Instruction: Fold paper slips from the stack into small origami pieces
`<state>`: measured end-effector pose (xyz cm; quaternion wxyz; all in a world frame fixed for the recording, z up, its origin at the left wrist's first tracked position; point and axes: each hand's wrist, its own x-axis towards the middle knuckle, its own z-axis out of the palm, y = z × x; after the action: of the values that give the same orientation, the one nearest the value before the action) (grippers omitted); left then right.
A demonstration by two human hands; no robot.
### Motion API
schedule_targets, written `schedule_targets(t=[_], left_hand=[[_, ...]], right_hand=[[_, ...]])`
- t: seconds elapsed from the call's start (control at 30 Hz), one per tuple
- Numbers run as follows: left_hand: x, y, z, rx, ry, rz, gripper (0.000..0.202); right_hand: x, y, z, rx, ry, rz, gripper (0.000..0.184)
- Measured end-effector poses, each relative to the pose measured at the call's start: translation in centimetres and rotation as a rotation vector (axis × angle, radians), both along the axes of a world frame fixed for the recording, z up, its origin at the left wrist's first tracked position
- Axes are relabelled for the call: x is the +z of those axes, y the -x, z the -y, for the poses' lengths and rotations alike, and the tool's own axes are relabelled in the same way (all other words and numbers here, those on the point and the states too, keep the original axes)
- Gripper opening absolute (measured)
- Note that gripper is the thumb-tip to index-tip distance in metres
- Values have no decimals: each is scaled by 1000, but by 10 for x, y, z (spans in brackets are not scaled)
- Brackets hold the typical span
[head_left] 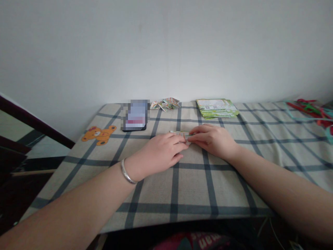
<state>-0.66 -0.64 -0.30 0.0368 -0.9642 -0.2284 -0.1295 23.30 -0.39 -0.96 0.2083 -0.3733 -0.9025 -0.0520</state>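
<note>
My left hand (162, 152) and my right hand (212, 140) meet at the middle of a table covered with a beige checked cloth (197, 184). Both pinch a small folded strip of printed paper (180, 133) that lies flat on the cloth, fingertips pressed on it. Most of the strip is hidden under my fingers. A silver bangle (126, 172) circles my left wrist.
A phone (135, 115) lies at the back left, next to a pile of folded paper pieces (165, 103). A stack of green printed sheets (216, 108) lies at the back. Red and green strips (312, 110) sit at the far right. A bear print (99, 134) marks the cloth's left.
</note>
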Motion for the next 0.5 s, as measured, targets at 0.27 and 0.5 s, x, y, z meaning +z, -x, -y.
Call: schedule_targets(t=[0.27,0.5], left_hand=[[-1,-1,-1,-9,17,3,32],[-2,-1,0,-3,10,26,31]], right_hand=[[-4,1,-8,69,96,-103,20],[-6,0,-11,90,114,-130,21]])
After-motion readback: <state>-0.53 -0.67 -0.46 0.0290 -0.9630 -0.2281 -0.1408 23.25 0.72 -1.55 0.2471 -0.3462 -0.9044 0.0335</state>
